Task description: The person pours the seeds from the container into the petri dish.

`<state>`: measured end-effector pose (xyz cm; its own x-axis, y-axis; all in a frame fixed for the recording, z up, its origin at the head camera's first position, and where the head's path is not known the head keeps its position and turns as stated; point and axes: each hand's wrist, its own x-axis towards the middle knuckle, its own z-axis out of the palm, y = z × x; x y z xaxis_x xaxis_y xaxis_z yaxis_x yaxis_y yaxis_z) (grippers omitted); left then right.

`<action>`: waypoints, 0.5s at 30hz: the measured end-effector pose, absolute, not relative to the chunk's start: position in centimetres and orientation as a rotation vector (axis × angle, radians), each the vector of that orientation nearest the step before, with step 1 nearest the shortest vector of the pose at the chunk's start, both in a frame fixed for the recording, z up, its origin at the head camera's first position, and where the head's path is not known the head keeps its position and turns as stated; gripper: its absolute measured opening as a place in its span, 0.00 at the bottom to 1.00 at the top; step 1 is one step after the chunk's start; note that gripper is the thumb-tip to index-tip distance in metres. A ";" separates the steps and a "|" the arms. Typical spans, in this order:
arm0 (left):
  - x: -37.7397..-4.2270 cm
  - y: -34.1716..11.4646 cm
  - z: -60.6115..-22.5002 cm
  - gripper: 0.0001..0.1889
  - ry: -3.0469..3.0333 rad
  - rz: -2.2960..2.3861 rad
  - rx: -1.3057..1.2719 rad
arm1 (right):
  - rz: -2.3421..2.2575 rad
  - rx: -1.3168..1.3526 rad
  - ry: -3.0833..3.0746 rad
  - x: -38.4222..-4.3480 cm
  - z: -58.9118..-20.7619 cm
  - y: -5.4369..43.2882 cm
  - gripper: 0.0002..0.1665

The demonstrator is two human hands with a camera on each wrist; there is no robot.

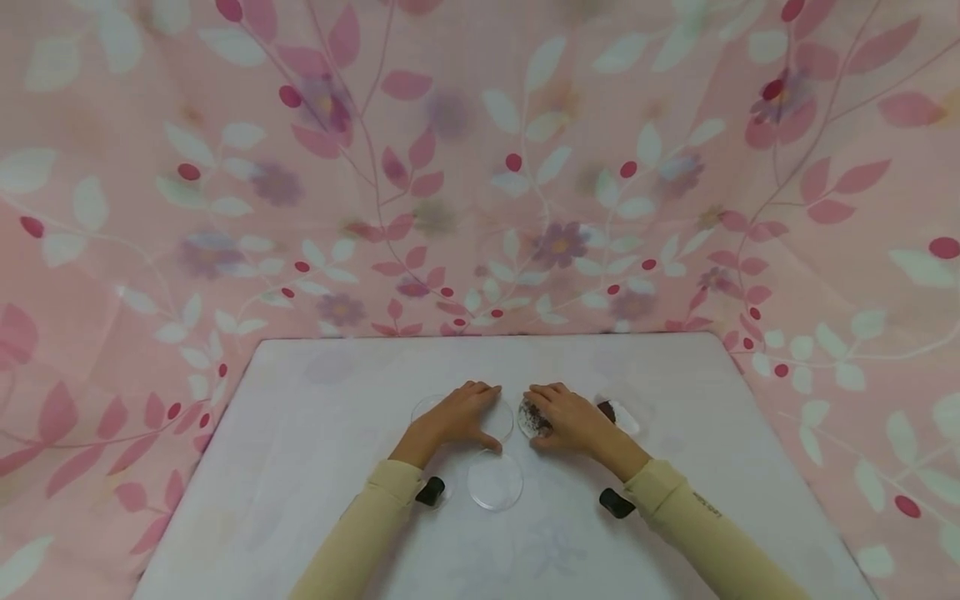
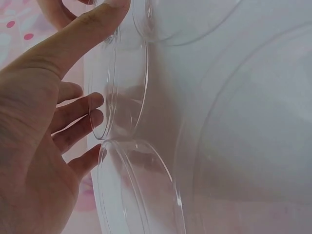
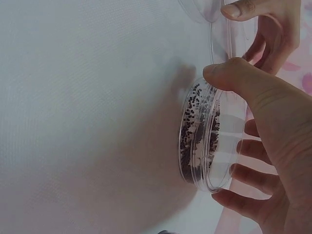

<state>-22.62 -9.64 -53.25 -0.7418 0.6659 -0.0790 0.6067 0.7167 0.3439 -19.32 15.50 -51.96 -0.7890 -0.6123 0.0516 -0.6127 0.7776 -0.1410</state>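
In the head view my left hand [image 1: 461, 417] spans a clear round petri dish [image 1: 506, 419], thumb at its near side and fingers at its far side. The left wrist view shows fingertips against that dish's rim [image 2: 145, 73]. My right hand [image 1: 570, 421] grips another petri dish [image 3: 187, 141] by its edges; dark granules [image 1: 534, 417] lie inside it. The two dishes are close together. A clear dish [image 1: 495, 483] rests nearer me, below the left thumb. Partly behind the left hand is one more clear dish [image 1: 425, 407].
Right of the right hand lies a small clear packet [image 1: 621, 417] with dark contents and a white part. The white tabletop [image 1: 322, 467] ends at a pink floral cloth wall [image 1: 450, 208]. Dark pieces [image 1: 430, 492] [image 1: 617, 503] sit by both wrists.
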 end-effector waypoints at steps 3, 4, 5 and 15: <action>-22.5 -10.0 -53.0 0.56 2.721 0.474 1.006 | 0.238 1.019 -2.948 -19.4 -51.9 15.5 0.47; -22.5 -10.2 -52.9 0.56 2.720 0.485 0.999 | 0.235 1.020 -2.946 -19.4 -51.9 15.4 0.47; -22.5 -10.3 -52.9 0.56 2.720 0.489 0.990 | 0.237 1.021 -2.945 -19.4 -52.0 15.4 0.47; -22.4 -12.2 -52.7 0.55 2.703 0.515 0.893 | 0.265 0.987 -2.995 -19.4 -52.1 15.4 0.47</action>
